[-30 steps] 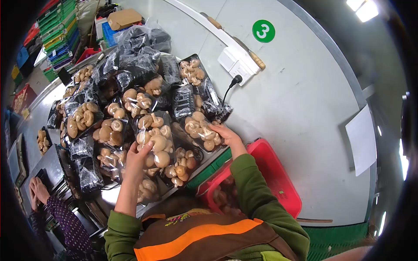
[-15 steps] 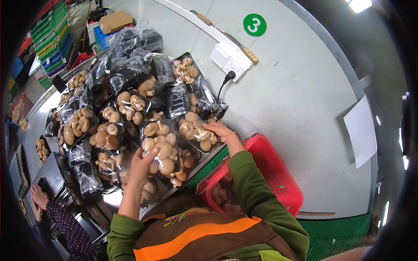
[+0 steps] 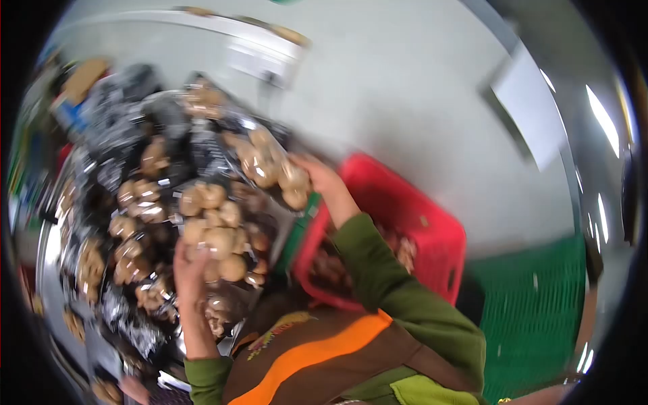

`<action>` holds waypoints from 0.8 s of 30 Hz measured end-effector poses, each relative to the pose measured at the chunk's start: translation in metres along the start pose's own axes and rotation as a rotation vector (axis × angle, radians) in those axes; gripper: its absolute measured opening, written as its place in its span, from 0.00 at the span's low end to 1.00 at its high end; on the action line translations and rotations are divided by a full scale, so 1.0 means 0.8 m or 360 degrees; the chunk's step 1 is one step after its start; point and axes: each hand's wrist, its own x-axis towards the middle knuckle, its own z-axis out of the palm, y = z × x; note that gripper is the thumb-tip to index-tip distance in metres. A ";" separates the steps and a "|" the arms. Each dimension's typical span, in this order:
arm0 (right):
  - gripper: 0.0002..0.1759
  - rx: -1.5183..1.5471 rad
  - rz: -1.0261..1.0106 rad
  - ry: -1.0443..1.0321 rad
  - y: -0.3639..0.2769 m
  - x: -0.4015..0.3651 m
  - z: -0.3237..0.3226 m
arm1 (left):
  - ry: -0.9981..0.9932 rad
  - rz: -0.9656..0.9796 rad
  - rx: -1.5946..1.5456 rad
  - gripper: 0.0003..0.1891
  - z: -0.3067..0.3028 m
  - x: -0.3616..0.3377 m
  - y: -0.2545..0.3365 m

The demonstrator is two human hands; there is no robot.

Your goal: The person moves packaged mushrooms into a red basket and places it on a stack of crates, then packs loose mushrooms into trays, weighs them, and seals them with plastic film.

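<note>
Wrapped mushroom packs [image 3: 140,201] lie heaped on the bench [image 3: 50,251] before me, much of the scene softened by blur. At far left, a green and multicoloured stack [image 3: 25,179] is too smeared to make out in detail; beside it, brown cardboard [image 3: 86,77] tops a blue item [image 3: 71,113]. Below, at lower left, another person's hand [image 3: 133,389] and dark sleeve [image 3: 169,396] enter the view. Behind the heap rises a pale panel [image 3: 391,81] with a white socket unit [image 3: 260,57], and farther right hangs a white sheet [image 3: 530,104], with bright streaks of light beyond.

Among the containers, dark film-covered packages [image 3: 135,104] crowd the back left of the heap, their contents unclear. At its front, my left hand [image 3: 192,266] grasps the near left edge of a clear-wrapped pack [image 3: 219,239] full of tan mushrooms, thumb on top. To the right, my right hand [image 3: 322,181] grips the right end of a second, tilted pack [image 3: 260,165], mushrooms pressed under its film. Next to it, partly beneath my green-sleeved forearm, a red basket [image 3: 385,192] holds brownish lumps [image 3: 324,266], too blurred to identify. Green slatted plastic [image 3: 533,304] fills the lower right.
</note>
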 end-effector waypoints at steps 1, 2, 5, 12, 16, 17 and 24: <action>0.23 0.0301 0.0093 0.0478 0.002 -0.013 -0.021 | -0.0065 0.0041 0.0086 0.30 0.003 0.008 -0.002; 0.26 0.0406 -0.0037 0.0530 -0.001 -0.058 -0.051 | -0.0177 0.0035 0.0030 0.30 0.014 0.010 -0.013; 0.38 0.0849 -0.0462 0.0295 -0.052 -0.202 -0.070 | -0.0571 -0.0065 0.0029 0.34 0.074 0.018 -0.009; 0.36 0.0858 -0.0519 0.1124 0.038 -0.411 -0.168 | -0.1199 -0.0513 0.0616 0.32 0.298 0.017 -0.068; 0.36 0.0646 -0.0160 0.1595 0.100 -0.455 -0.188 | -0.1169 -0.0787 0.0887 0.36 0.362 0.041 -0.209; 0.36 0.0672 -0.0168 0.1598 0.119 -0.456 -0.204 | -0.1177 -0.0791 0.0912 0.36 0.364 0.051 -0.246; 0.47 0.0041 -0.0096 0.2188 0.182 -0.415 -0.237 | -0.0764 -0.0518 0.1634 0.49 0.300 0.130 -0.394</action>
